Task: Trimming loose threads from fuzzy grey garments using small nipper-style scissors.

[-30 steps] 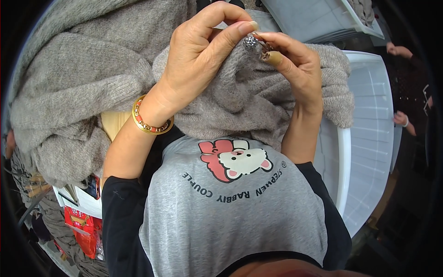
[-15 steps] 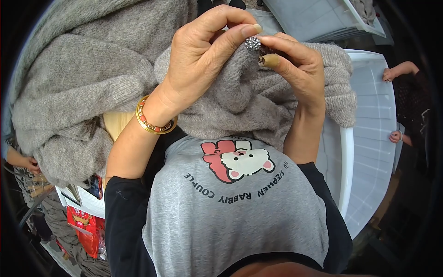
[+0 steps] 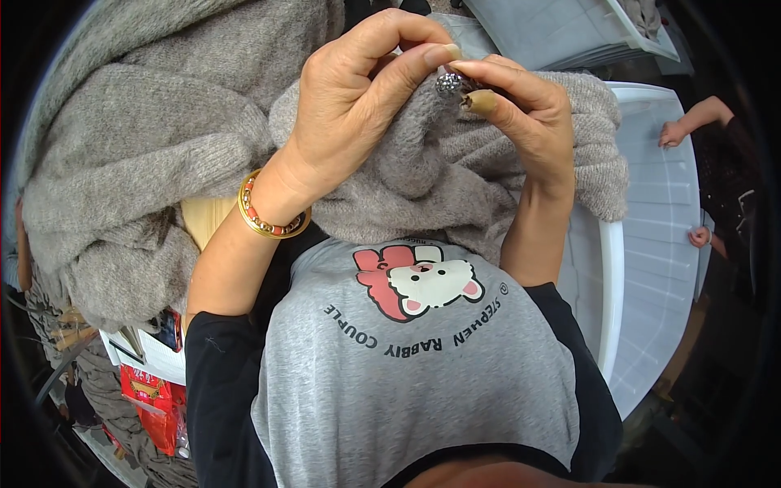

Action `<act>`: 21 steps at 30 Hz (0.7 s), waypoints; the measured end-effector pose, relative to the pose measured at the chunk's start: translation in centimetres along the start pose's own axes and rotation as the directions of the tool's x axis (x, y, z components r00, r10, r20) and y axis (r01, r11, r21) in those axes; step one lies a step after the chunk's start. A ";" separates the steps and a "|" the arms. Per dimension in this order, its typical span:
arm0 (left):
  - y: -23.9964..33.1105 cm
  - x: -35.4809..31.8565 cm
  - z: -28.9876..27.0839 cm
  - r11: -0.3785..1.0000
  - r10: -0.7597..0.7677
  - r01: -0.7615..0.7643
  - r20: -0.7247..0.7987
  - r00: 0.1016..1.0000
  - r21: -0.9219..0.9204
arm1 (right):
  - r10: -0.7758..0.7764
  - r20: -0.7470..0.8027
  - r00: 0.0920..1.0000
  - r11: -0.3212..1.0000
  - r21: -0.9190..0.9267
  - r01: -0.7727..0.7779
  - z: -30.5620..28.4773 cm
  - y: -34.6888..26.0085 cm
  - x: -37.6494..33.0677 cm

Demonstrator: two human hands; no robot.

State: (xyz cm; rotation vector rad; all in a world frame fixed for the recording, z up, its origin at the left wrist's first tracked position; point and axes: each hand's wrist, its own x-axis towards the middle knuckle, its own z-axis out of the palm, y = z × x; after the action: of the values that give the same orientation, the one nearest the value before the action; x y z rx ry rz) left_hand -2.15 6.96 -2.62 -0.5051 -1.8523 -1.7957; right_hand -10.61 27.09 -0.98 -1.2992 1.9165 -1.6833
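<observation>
sparkly silver button on grey knit sweater, pinched between left hand fingers and right hand fingers

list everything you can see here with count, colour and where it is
knitted garment: one, grey-brown, bunched under both hands
sparkly button: one, silver, pinched between the fingertips on the knit
knitwear pile: grey-brown, count unclear, left
plastic chair: one, white, right
red packaging: red, lower left
other person's hands: two, far right
bangle: one, gold with red beads, left wrist
left hand: on the button
right hand: on the button
</observation>
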 end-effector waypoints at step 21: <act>-0.2 0.0 0.1 1.000 -0.021 0.021 0.014 1.000 -0.010 | -0.114 -0.062 0.992 0.992 0.047 0.117 0.7 0.5 0.2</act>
State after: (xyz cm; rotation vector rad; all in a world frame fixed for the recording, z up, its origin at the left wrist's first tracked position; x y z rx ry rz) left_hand -2.30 7.07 -2.75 -0.5049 -1.8649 -1.8206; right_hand -10.43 26.44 -1.56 -1.3796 1.8510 -1.8332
